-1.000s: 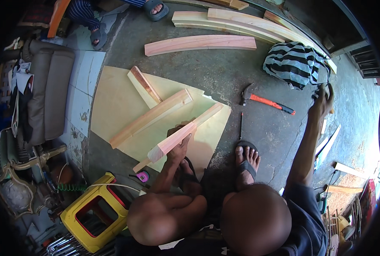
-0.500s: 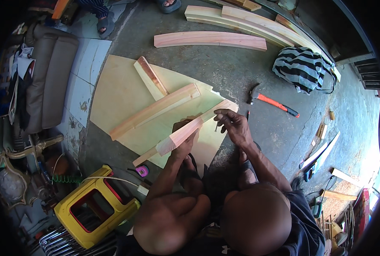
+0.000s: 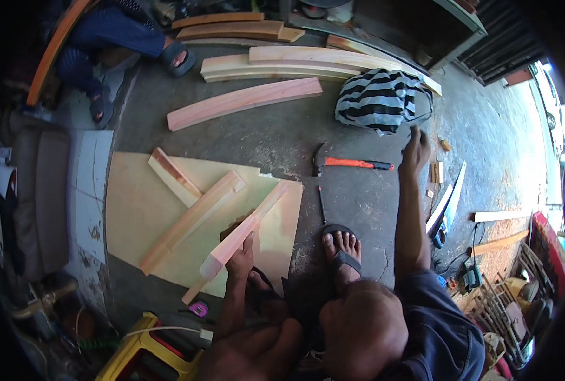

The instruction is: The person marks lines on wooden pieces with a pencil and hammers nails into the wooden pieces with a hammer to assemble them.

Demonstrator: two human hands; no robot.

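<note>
My left hand (image 3: 240, 256) is closed round a wooden bar (image 3: 231, 244), which slants up to the right over the plywood sheet (image 3: 127, 209). A thin strip of wood shows below the bar's near end. My right arm is stretched far forward, with my right hand (image 3: 415, 152) just below the striped bag (image 3: 381, 101). Its fingers look drawn together and are somewhat blurred; whatever they hold cannot be made out. Left of that hand, a claw hammer (image 3: 352, 164) with an orange and black handle lies on the floor. A thin dark rod with a red tip (image 3: 322, 204) lies below the hammer.
Two more wooden pieces (image 3: 190, 222) rest on the plywood. Long planks (image 3: 244, 101) lie farther off. A pink tape measure (image 3: 198, 309) and a yellow stool (image 3: 144, 352) are near my left. A handsaw (image 3: 447, 213) lies at right. Another person's sandalled foot (image 3: 178, 58) is at far left.
My right hand has left the wooden bar, where it held a small thin metal piece, and reached far forward to the right. My left hand still grips the bar. The view has shifted right.
</note>
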